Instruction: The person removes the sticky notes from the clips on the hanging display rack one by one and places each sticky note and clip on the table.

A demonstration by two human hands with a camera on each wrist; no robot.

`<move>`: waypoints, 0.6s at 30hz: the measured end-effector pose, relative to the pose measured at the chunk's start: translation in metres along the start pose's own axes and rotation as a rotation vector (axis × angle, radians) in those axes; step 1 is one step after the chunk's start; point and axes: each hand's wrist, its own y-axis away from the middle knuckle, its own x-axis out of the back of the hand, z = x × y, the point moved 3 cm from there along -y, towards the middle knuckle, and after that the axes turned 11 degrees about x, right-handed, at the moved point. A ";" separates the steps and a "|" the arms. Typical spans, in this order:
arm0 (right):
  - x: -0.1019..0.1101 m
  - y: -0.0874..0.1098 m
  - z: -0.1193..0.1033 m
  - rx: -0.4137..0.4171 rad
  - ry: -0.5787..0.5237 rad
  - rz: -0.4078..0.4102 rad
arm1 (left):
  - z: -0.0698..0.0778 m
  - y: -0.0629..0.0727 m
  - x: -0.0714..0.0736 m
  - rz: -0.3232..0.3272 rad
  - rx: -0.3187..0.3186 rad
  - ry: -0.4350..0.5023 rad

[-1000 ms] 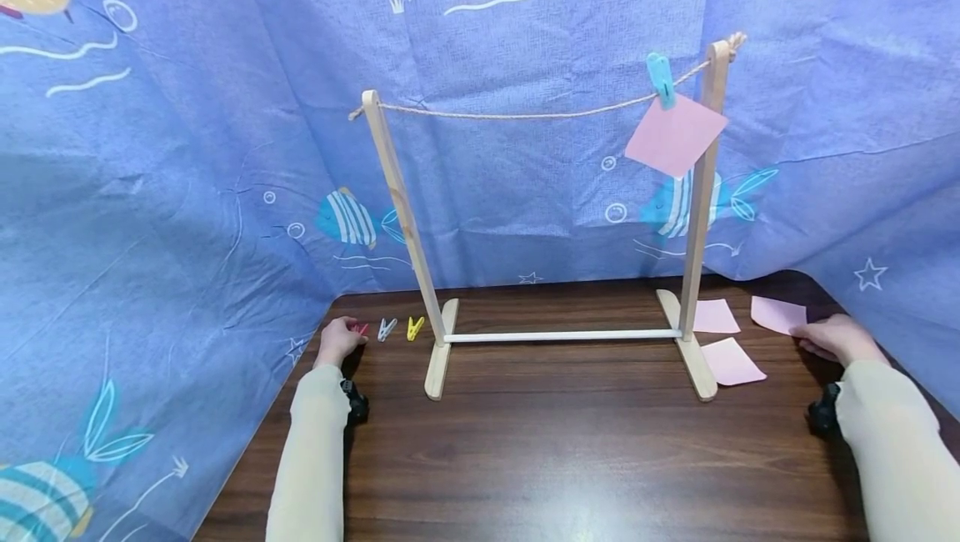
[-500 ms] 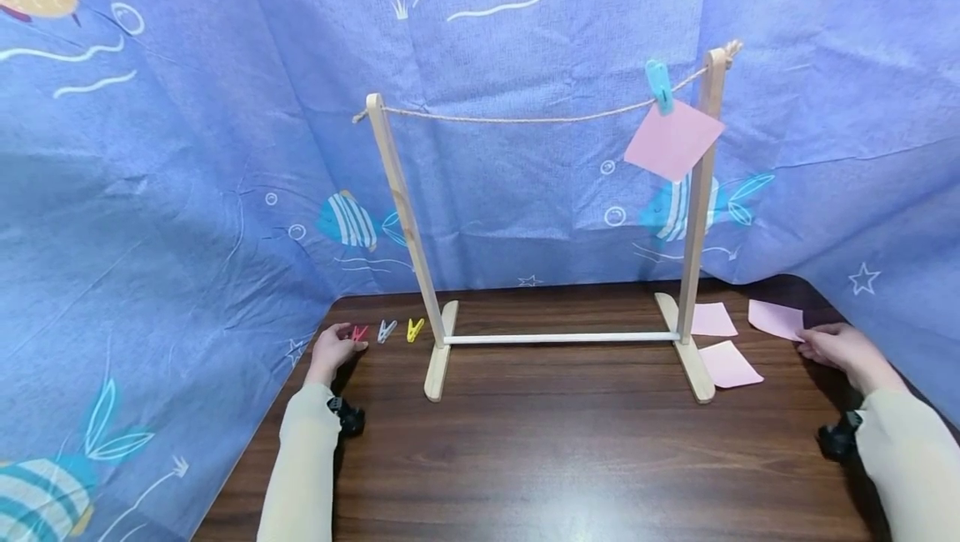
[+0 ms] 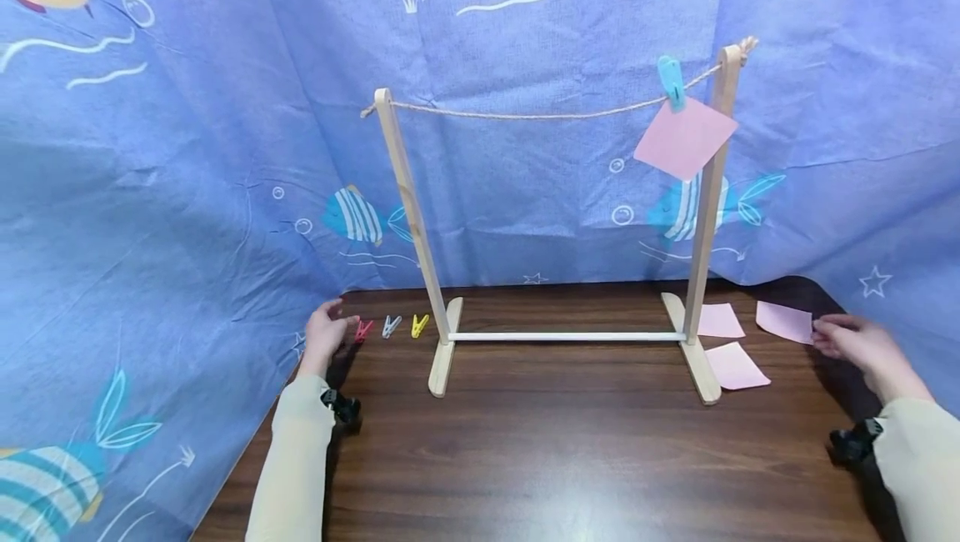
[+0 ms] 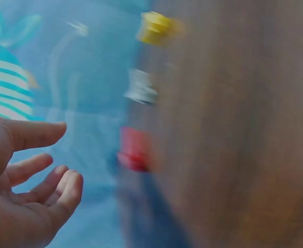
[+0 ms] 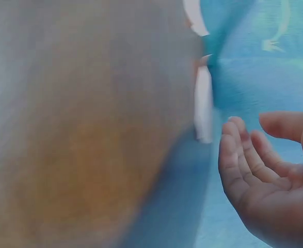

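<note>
My left hand (image 3: 327, 333) hovers just left of a red clothespin (image 3: 363, 330), its fingers loosely bent around nothing, as the left wrist view shows. Beside that lie a grey-white clothespin (image 3: 392, 326) and a yellow clothespin (image 3: 419, 325) in a row. At the right my right hand (image 3: 855, 346) is by the edge of a pink paper square (image 3: 784, 322); the right wrist view shows relaxed fingers apart from the thumb with nothing between. Two more pink squares lie nearby, a back paper (image 3: 721, 320) and a front paper (image 3: 736, 366).
A wooden stand (image 3: 707, 225) carries a sagging cord (image 3: 525, 116) between two posts. From it hangs a pink paper (image 3: 686, 140), clipped by a light blue clothespin (image 3: 672, 82). Blue fish-print cloth (image 3: 525, 208) surrounds the dark wood table (image 3: 562, 442).
My left hand has drawn back left from the red clothespin, leaving it on the table. My right hand has moved right and off the pink paper's corner. The head view has shifted slightly.
</note>
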 end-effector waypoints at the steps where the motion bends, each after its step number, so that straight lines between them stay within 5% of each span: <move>1: 0.003 -0.003 0.000 0.023 -0.034 0.020 | 0.008 0.001 0.005 0.025 -0.020 0.016; 5: 0.012 -0.015 -0.012 0.088 -0.177 0.153 | 0.045 0.008 0.023 0.084 -0.102 0.083; 12: -0.007 0.000 -0.115 0.232 -0.424 0.345 | 0.108 0.032 0.056 0.146 -0.225 0.233; 18: -0.013 0.007 -0.168 0.435 -0.642 0.406 | 0.143 0.056 0.078 0.190 -0.340 0.330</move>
